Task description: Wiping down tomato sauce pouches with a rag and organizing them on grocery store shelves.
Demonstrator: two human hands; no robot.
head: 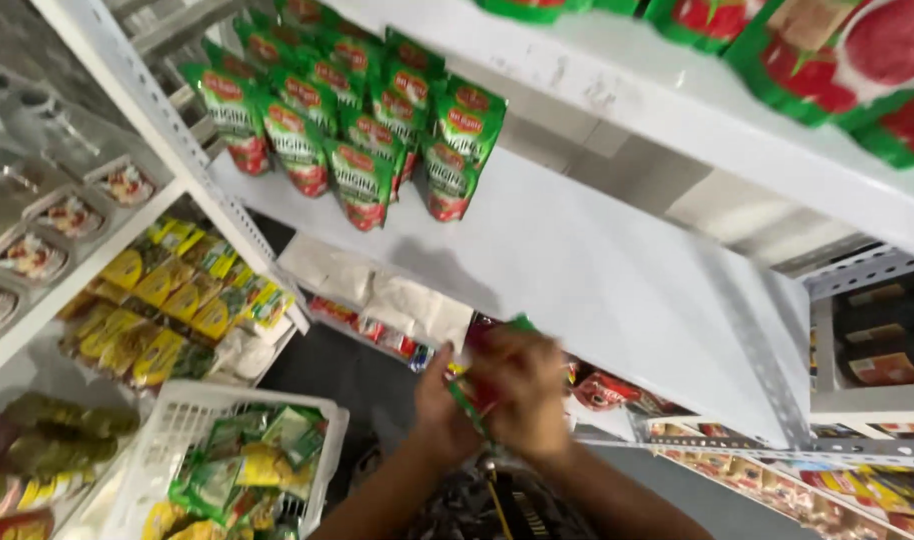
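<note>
White basket [182, 420]: mixed packets | both hands [497, 395] clasp green-red pouch [482, 350]

Motion blurs both hands, the left hand [439, 400] and right hand [522, 395], so each grip on the red-and-green pouch [487, 375] between them cannot be made out. Below them, the forearms run off the bottom edge.

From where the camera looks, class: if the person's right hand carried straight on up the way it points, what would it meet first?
Probably the front edge of the white shelf just above the right hand, which holds a green-and-red pouch. Blur leaves depth unclear.
</note>
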